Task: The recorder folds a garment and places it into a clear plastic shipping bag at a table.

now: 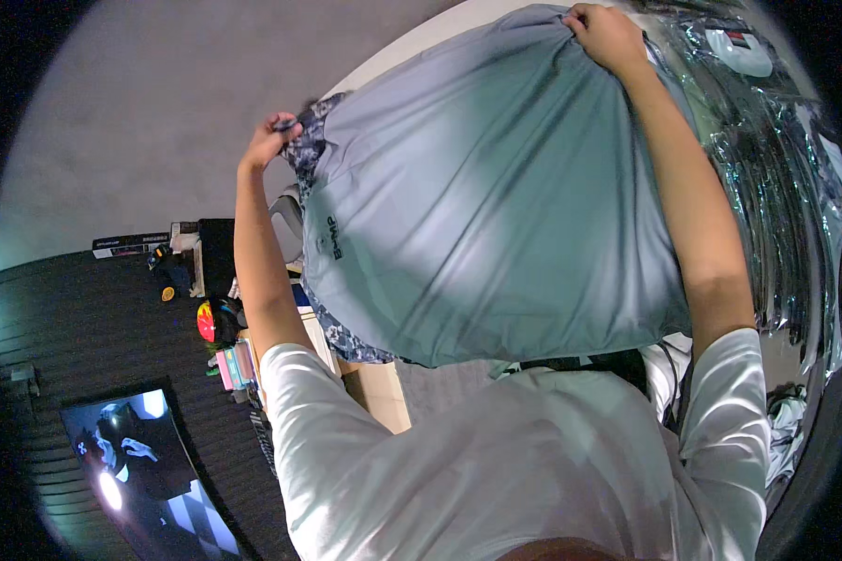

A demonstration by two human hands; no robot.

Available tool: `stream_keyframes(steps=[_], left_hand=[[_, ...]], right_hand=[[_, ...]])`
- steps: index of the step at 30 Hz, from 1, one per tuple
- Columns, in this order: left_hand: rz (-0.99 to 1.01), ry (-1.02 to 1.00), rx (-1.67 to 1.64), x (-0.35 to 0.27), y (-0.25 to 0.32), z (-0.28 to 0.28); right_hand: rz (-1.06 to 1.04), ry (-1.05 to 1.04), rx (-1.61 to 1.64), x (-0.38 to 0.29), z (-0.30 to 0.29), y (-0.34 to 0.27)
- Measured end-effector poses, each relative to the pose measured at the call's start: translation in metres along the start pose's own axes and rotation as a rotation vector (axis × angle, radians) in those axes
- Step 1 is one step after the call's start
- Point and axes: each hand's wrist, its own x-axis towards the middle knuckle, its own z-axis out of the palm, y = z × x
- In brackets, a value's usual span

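A large grey-green fabric garment (491, 196) is spread in the air in front of me, its face towards me. My left hand (274, 139) grips its upper left part, where a blue-grey camouflage panel (312, 130) shows. The same camouflage pattern runs along the lower left edge. At the top right, my right hand (607, 36) pinches the gathered edge, and creases fan down from it. Small dark lettering sits near the left side. The garment's far side is hidden.
Several garments in clear plastic bags (765, 203) hang in a row at my right. To the left, books (233, 366) and a red-and-yellow rounded object (207, 321) stand beside a lit screen (154, 477) on the dark slatted wall (77, 308). A grey chair (289, 221) is partly covered.
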Motion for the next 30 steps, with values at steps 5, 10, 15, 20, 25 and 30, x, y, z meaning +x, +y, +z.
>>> stream_keyframes(steps=[5,10,15,20,25,30], left_hand=[[-0.603,-0.538,0.526,-0.001,0.027,-0.011],[-0.117,-0.035,-0.665,0.022,-0.003,-0.014],[0.375,0.986,0.374,0.067,-0.017,-0.001],[0.069,0.264,0.218,0.072,-0.026,0.026],[-0.235,-0.163,0.639,0.067,-0.055,0.064],[-0.12,0.303,0.406,0.04,-0.083,0.094]], right_hand=[[-0.014,0.018,0.027,-0.001,0.002,-0.002],[-0.009,0.018,-0.027,0.001,0.006,0.0],[-0.014,0.022,-0.017,0.002,0.005,0.001],[-0.004,0.032,0.008,0.001,0.004,-0.002],[0.004,0.022,0.003,0.002,0.006,0.0],[-0.157,0.227,0.08,0.003,0.005,-0.011]])
